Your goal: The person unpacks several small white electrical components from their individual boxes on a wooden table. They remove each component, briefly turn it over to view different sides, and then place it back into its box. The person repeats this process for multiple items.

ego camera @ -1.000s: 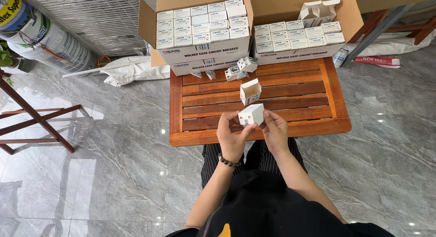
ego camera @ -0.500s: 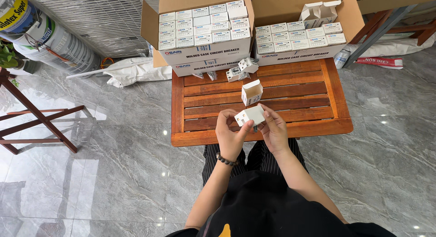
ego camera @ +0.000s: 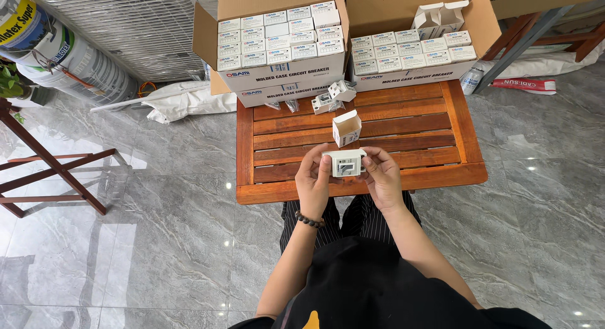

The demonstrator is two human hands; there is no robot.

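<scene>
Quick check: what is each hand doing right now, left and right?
Left hand: closed on the left end of the small white device.
Right hand: closed on the device's right end.

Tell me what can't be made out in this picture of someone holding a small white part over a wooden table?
- Head view: the underside of the white part is hidden by the fingers of the left hand and right hand.
- Inside of the open small box: too small and dark to tell.
- Loose parts by the cartons: too small for detail.
- Paint buckets: cut off by the left edge.
</scene>
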